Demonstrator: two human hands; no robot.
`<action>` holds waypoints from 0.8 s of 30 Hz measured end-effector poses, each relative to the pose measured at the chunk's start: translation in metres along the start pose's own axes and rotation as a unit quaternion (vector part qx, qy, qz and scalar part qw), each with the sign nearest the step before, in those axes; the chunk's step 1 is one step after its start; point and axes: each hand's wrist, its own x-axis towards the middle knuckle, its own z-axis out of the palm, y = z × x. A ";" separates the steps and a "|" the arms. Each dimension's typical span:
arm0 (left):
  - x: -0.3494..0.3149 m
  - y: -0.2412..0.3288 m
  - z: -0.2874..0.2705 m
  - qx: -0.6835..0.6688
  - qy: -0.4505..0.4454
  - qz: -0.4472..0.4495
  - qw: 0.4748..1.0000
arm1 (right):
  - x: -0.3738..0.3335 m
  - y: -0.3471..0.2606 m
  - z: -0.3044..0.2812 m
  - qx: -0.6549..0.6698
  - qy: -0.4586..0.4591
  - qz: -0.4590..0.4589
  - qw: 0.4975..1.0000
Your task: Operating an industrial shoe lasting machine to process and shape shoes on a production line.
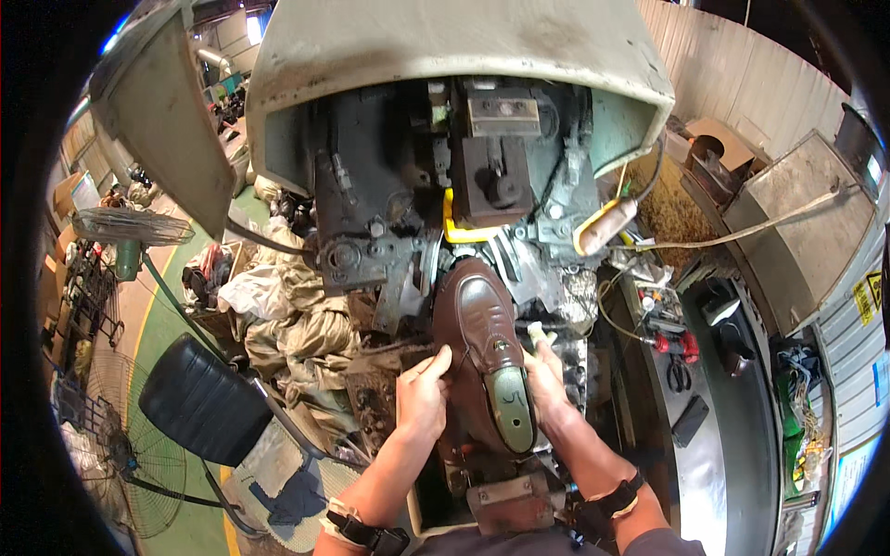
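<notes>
A brown leather shoe upper [476, 301] is stretched over a green shoe last [511, 405], its toe pointing away from me at the machine's jaws [501, 255]. My left hand [424, 389] grips the shoe's left side, the thumb pressed on the leather. On the other side my right hand [545, 378] is closed round the shoe near the heel; some of its fingers are hidden, and a whitish covering shows at a fingertip. Just above the toe sits a yellow bent bracket [459, 225], under a dark metal block [496, 181]. Whether the toe touches the jaws, I cannot tell.
A pale machine hood [454, 42] overhangs the work. Right of it are a small lamp [605, 227] and a metal bench [700, 463] with scissors [679, 374] and a phone [690, 420]. Cloth sacks [292, 287], a black chair [199, 398] and fans [130, 227] stand left.
</notes>
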 end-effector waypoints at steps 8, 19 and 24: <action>0.026 0.006 0.007 -0.025 0.020 -0.021 0.999 | 0.014 -0.013 0.024 0.042 0.009 0.009 0.999; 0.048 -0.031 -0.009 -0.079 0.043 -0.017 0.996 | 0.043 0.005 0.001 0.056 -0.024 0.000 0.998; 0.059 -0.042 -0.012 -0.100 0.037 0.000 0.994 | 0.052 0.016 -0.003 0.062 -0.038 -0.032 0.997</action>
